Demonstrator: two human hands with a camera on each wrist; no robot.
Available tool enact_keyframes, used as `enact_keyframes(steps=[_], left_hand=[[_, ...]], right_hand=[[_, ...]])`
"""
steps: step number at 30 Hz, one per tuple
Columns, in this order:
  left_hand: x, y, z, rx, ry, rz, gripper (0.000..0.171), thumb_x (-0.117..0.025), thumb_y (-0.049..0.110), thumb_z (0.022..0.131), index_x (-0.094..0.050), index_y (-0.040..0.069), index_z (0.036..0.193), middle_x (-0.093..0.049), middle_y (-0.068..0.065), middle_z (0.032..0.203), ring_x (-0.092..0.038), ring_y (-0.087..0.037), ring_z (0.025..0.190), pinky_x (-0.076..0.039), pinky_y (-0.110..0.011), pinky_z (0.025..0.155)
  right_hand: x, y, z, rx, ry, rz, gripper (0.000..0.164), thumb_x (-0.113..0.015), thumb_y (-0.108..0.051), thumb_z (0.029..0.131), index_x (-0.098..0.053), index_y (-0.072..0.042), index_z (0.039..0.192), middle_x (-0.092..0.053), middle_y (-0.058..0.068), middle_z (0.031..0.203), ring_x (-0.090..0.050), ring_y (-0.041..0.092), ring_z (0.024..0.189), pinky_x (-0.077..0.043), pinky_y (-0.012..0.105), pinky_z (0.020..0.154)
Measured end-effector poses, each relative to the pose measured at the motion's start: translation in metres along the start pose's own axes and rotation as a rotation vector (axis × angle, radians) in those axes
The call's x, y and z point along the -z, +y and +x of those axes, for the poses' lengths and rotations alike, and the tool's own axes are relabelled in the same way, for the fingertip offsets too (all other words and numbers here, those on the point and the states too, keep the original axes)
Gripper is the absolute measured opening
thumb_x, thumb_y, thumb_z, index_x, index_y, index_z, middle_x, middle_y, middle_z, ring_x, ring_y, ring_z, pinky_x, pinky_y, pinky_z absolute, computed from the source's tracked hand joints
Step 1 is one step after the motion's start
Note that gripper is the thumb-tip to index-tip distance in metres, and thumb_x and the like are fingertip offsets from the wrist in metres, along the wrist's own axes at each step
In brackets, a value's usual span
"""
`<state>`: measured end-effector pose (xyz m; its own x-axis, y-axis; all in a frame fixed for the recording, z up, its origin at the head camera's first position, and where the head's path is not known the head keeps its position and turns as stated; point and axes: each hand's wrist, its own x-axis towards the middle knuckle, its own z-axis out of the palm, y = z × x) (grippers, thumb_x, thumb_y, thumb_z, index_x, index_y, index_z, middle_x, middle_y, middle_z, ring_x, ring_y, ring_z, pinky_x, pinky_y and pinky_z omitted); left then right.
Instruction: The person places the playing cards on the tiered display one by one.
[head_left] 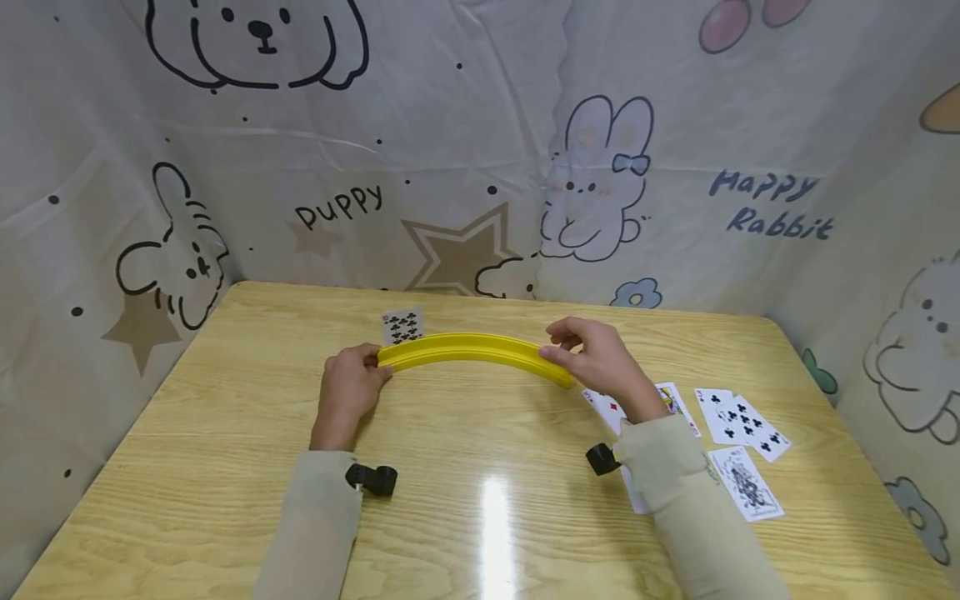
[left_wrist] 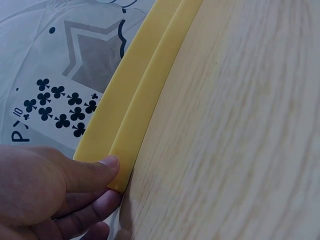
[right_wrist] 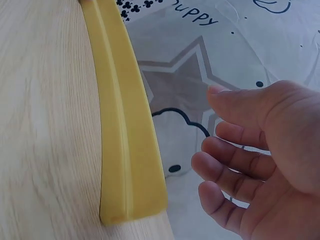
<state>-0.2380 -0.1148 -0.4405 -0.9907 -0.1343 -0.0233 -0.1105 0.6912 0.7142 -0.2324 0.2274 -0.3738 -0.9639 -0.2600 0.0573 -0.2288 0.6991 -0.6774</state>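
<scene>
A yellow curved playing card holder (head_left: 465, 347) stands on the table, bowed toward the back wall. The ten of clubs (head_left: 403, 323) rises upright at its left part. My left hand (head_left: 349, 387) pinches the holder's left end, thumb (left_wrist: 107, 167) on its front face and fingers at the end's edge. Beside the right end is my right hand (head_left: 600, 358). In the right wrist view its fingers (right_wrist: 235, 170) are loosely bent with nothing in them, and a gap shows between them and the holder (right_wrist: 132, 165).
Several cards lie face up at the right: two overlapping clubs cards (head_left: 720, 414), a joker (head_left: 745, 483), a face card (head_left: 677, 407) and a diamonds card (head_left: 602, 405) partly under my right arm. A printed cloth (head_left: 450, 150) hangs behind the wooden table (head_left: 225, 433).
</scene>
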Motion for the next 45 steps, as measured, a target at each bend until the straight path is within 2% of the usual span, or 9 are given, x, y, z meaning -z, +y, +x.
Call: enact_keyframes(steps=[8,15,19,33,45], left_hand=[[0.001,0.000,-0.001,0.012,-0.002,-0.001,0.042,-0.071,0.012,0.095,-0.062,-0.003,0.132,-0.068,-0.021,0.116,-0.063,-0.030,0.102,-0.050,-0.046,0.091],[0.001,0.000,-0.001,0.023,0.001,-0.005,0.041,-0.070,0.011,0.095,-0.061,-0.003,0.133,-0.067,-0.021,0.116,-0.062,-0.031,0.103,-0.050,-0.046,0.092],[0.001,0.000,-0.001,0.025,0.001,-0.010,0.041,-0.070,0.011,0.095,-0.062,-0.003,0.132,-0.068,-0.021,0.116,-0.062,-0.031,0.102,-0.050,-0.046,0.092],[0.000,0.000,-0.001,0.006,-0.002,-0.003,0.042,-0.071,0.011,0.094,-0.062,-0.004,0.132,-0.068,-0.022,0.115,-0.063,-0.031,0.102,-0.050,-0.046,0.091],[-0.001,0.001,-0.001,-0.003,0.011,-0.001,0.041,-0.072,0.011,0.093,-0.063,-0.003,0.130,-0.069,-0.020,0.113,-0.063,-0.030,0.100,-0.050,-0.046,0.090]], right_hand=[[0.005,0.011,-0.007,-0.003,-0.002,-0.032,0.040,-0.072,-0.026,0.094,-0.065,0.000,0.124,-0.067,0.015,0.115,-0.061,0.028,0.101,-0.050,0.044,0.084],[0.010,0.019,-0.012,-0.040,-0.011,-0.059,0.040,-0.073,-0.025,0.093,-0.065,0.001,0.124,-0.067,0.012,0.111,-0.060,0.028,0.099,-0.051,0.042,0.081],[0.013,0.023,-0.016,-0.055,-0.015,-0.073,0.041,-0.073,-0.025,0.094,-0.065,0.002,0.124,-0.067,0.015,0.113,-0.060,0.028,0.100,-0.051,0.043,0.082],[0.018,0.039,-0.025,-0.076,-0.011,-0.105,0.042,-0.073,-0.022,0.093,-0.064,0.006,0.124,-0.067,0.017,0.111,-0.059,0.027,0.096,-0.049,0.042,0.081],[0.022,0.052,-0.032,-0.154,-0.050,-0.136,0.044,-0.075,-0.018,0.091,-0.063,0.006,0.125,-0.065,0.019,0.114,-0.057,0.027,0.094,-0.047,0.040,0.080]])
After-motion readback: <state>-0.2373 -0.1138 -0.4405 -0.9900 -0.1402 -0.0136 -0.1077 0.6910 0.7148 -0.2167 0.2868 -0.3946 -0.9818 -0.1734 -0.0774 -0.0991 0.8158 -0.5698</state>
